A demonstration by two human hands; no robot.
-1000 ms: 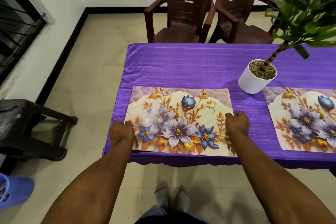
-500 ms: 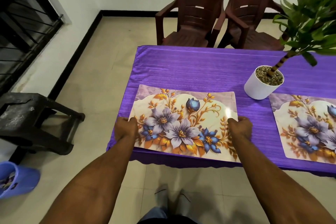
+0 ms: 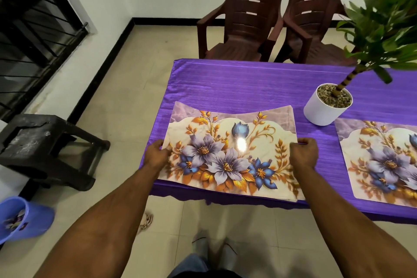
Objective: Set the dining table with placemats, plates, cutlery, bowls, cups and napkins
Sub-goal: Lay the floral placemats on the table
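A glossy rectangular floral placemat lay at the purple-clothed table's near left end, its side edges pinched by the left hand and right hand. A second placemat lay right, beside one round white plant pot; two brown slatted plastic chairs stood behind.

A home dining room: a surface draped in purple cloth, two brown plastic armchairs drawn up just behind it, a potted plant standing on it, beige floor tiles beside it and a barred window well to its left.
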